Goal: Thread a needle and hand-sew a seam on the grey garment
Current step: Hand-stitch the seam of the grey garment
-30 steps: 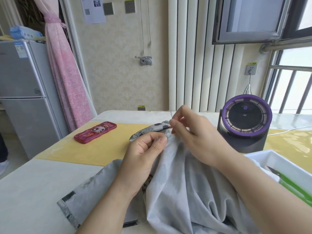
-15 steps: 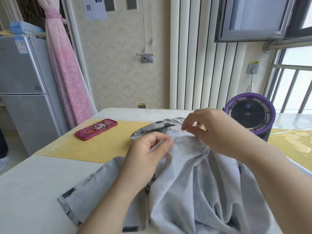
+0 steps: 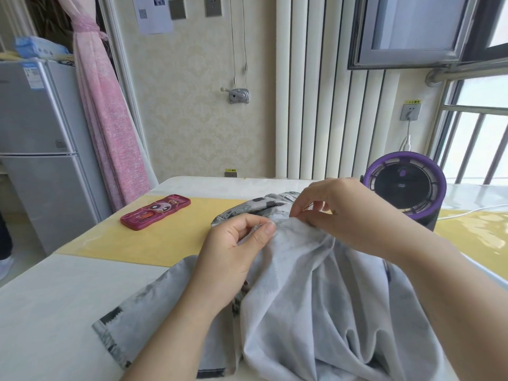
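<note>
Mid-stitch, I judge. The garment (image 3: 316, 298) lies bunched on the table (image 3: 55, 312) before the fan (image 3: 404, 188). Left hand (image 3: 233, 254) pinches a fold; right hand (image 3: 341, 213) fingers pinch its seam, needle unseen. Next: pull the thread through gently.

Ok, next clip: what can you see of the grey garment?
The grey garment is thin, pale grey cloth with darker jagged patches near its hem. It lies crumpled in soft folds on the white table, its far edge over a yellow mat. The left hand pinches a ridge of it between thumb and forefinger; the right hand pinches the cloth just beyond.
</note>
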The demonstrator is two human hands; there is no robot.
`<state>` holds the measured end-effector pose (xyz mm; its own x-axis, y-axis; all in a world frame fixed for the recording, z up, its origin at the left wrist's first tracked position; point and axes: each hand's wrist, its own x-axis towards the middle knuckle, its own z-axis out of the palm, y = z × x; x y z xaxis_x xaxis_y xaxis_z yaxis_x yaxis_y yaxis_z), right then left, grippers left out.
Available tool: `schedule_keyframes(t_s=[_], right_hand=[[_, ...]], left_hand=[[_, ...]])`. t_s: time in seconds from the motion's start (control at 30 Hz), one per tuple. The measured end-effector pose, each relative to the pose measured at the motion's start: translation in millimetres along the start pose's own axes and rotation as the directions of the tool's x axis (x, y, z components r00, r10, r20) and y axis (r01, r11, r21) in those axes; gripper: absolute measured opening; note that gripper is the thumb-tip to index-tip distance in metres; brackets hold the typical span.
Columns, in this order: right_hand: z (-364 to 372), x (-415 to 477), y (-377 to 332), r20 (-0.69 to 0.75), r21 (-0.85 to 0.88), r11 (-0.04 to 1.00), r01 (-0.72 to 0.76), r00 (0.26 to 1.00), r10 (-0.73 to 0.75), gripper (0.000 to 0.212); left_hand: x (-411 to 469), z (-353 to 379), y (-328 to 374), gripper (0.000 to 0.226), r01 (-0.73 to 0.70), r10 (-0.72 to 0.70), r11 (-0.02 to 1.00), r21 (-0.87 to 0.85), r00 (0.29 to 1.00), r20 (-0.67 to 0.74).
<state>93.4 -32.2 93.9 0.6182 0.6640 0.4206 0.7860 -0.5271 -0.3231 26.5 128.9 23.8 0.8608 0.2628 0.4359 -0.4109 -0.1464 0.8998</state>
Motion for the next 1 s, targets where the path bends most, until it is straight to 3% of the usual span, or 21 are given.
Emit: schedule_keyframes(t_s=[0.23,1.0], right_hand=[[0.8,-1.2,-1.1,0.000,0.046,0.998,-0.032,0.999,0.032,0.021],[5.0,-2.0,-3.1,0.041,0.126,0.992,-0.029,0.999,0.024,0.023]], left_hand=[[-0.6,-0.6,1.4,0.018,0.048,-0.048,0.995,-0.083,0.999,0.003],[-1.8,-0.3,4.0,0.012,0.088,-0.085,0.984,-0.156,0.996,0.031]])
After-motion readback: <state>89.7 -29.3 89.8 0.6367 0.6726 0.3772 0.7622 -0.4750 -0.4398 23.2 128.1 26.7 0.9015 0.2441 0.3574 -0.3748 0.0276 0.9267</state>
